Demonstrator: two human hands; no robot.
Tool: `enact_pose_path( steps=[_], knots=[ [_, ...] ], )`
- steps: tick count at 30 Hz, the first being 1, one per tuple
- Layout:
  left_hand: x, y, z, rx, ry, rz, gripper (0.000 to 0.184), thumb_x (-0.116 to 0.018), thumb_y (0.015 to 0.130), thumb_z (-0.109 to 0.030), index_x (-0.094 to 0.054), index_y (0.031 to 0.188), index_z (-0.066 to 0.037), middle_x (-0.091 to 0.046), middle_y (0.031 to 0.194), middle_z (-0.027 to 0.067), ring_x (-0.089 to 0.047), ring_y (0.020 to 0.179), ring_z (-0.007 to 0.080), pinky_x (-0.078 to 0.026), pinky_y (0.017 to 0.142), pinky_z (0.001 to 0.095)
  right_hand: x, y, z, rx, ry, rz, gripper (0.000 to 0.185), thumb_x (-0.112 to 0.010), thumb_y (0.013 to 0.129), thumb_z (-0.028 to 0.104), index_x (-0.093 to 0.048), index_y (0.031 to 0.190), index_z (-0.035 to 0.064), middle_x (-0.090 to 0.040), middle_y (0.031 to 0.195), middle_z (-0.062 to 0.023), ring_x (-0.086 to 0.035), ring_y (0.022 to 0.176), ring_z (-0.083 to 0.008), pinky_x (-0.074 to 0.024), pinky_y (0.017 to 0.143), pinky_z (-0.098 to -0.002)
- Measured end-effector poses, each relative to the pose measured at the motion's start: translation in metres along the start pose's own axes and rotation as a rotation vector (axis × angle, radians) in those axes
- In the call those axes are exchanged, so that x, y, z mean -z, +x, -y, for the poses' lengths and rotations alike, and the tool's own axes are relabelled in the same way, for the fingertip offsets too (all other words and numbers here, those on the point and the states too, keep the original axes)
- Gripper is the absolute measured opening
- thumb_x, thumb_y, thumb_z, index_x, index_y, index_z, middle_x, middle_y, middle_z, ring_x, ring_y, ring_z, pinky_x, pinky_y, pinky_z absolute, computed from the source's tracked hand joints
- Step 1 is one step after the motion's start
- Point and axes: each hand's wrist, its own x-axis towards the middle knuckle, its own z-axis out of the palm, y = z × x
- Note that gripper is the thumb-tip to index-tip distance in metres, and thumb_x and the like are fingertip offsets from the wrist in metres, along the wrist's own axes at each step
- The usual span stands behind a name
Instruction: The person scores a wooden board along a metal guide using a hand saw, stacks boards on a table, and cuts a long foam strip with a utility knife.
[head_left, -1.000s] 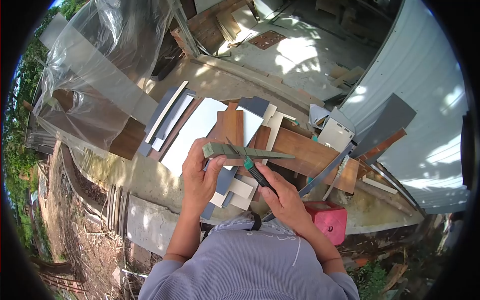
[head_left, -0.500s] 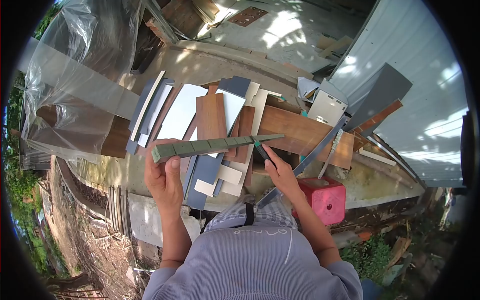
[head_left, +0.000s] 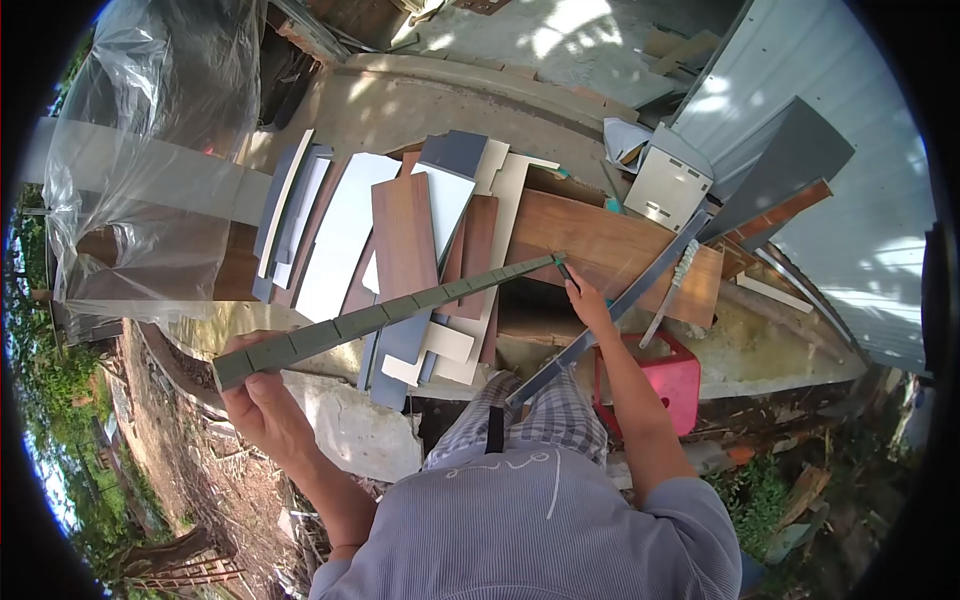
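My left hand (head_left: 262, 405) grips the near, thick end of a long green-grey strip (head_left: 385, 312) marked by evenly spaced dark lines across it. The strip slants up to the right over the boards. At its far, narrow-looking end, my right hand (head_left: 588, 303) is closed around a small tool with a black and green handle (head_left: 567, 272). The tool's tip is at or very near the strip; whether it touches cannot be told. Beneath lie a brown wood board (head_left: 405, 235), a white panel (head_left: 345, 240) and a dark grey panel (head_left: 453, 157).
A wide wooden plank (head_left: 610, 250) lies right of the stack, crossed by a long metal bar (head_left: 640, 290). A pink stool (head_left: 665, 385) stands at the right. Plastic sheeting (head_left: 150, 130) hangs at the left, and a corrugated metal wall (head_left: 830, 110) rises at the right.
The strip's thick end has moved left and down with my left hand. My right hand has moved right and up, towards the strip's far end. The view has shifted.
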Motion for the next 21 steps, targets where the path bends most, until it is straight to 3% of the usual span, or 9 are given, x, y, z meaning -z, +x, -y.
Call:
enact_pose_path(
  steps=[7,9,10,12,14,16,18,21],
  knots=[
    [-0.008,0.002,-0.001,0.007,-0.058,-0.092,0.045,-0.054,0.098,-0.038,-0.052,0.117,0.003,-0.058,0.108,0.0168,-0.061,0.096,0.0257,-0.051,0.088,0.0393,0.002,0.03,-0.051,-0.083,-0.129,0.048,0.046,-0.042,0.097,0.045,-0.044,0.141,0.0296,-0.06,0.121,-0.0226,-0.055,0.111,-0.0443,-0.0443,0.094,-0.0483],
    [-0.014,0.007,-0.004,-0.013,0.007,-0.122,0.041,-0.057,0.097,-0.032,-0.05,0.121,0.001,-0.06,0.11,0.0165,-0.061,0.09,0.0193,-0.052,0.077,0.0306,0.004,0.026,-0.047,-0.065,-0.188,0.037,0.046,-0.042,0.097,0.044,-0.044,0.141,0.0288,-0.06,0.121,-0.0226,-0.054,0.111,-0.0445,-0.0441,0.094,-0.0481],
    [-0.016,0.01,-0.007,-0.014,0.007,-0.135,0.041,-0.057,0.097,-0.032,-0.05,0.121,0.001,-0.06,0.11,0.0165,-0.061,0.09,0.0193,-0.052,0.077,0.0306,0.004,0.02,-0.045,-0.053,-0.113,-0.005,0.047,-0.043,0.097,0.043,-0.044,0.141,0.0266,-0.061,0.119,-0.0227,-0.057,0.108,-0.0423,-0.0452,0.092,-0.0468],
    [-0.02,0.014,-0.013,-0.026,0.021,-0.174,0.037,-0.06,0.094,-0.023,-0.05,0.123,-0.002,-0.063,0.11,0.0151,-0.058,0.08,0.0108,-0.045,0.063,0.0212,0.003,0.004,-0.043,-0.019,-0.049,-0.043,0.048,-0.044,0.097,0.043,-0.044,0.142,0.0245,-0.062,0.117,-0.0228,-0.061,0.105,-0.04,-0.0462,0.09,-0.0455],
    [-0.022,0.016,-0.012,0.031,-0.172,-0.231,0.039,-0.061,0.092,-0.01,-0.047,0.128,-0.005,-0.065,0.105,0.0123,-0.049,0.067,0.0039,-0.036,0.053,0.0176,-0.004,-0.017,-0.038,0.005,0.104,-0.163,0.05,-0.047,0.098,0.042,-0.045,0.142,0.0191,-0.062,0.075,-0.0094,-0.062,0.066,-0.0197,-0.0494,0.069,-0.0337],
    [-0.022,0.019,-0.015,0.041,-0.21,-0.229,0.04,-0.061,0.092,-0.01,-0.049,0.129,-0.007,-0.063,0.1,0.0043,-0.04,0.058,-0.0016,-0.027,0.046,0.0153,-0.002,-0.043,-0.026,-0.092,0.163,-0.108,0.049,-0.046,0.099,0.04,-0.044,0.143,0.0197,-0.062,0.079,-0.0085,-0.06,0.066,-0.017,-0.0492,0.069,-0.0324],
    [-0.017,0.021,-0.025,0.119,-0.214,-0.233,0.041,-0.063,0.09,-0.004,-0.05,0.129,-0.008,-0.06,0.095,0.0028,-0.044,0.061,0.0007,-0.031,0.051,0.0149,-0.008,-0.066,-0.023,-0.072,0.366,-0.086,0.047,-0.045,0.1,0.036,-0.042,0.144,0.0184,-0.055,0.07,-0.0028,-0.05,0.056,-0.0107,-0.0438,0.053,-0.0269],
    [0.0,0.018,-0.021,0.194,-0.327,-0.112,0.036,-0.061,0.092,-0.008,-0.052,0.127,-0.006,-0.059,0.102,0.0031,-0.046,0.061,0.0027,-0.038,0.051,0.0177,-0.009,-0.106,0.012,-0.097,0.58,-0.063,0.048,-0.041,0.103,0.03,-0.033,0.149,0.0177,-0.051,0.071,-0.0009,-0.042,0.053,-0.0052,-0.0364,0.043,-0.0196]
  ],
)
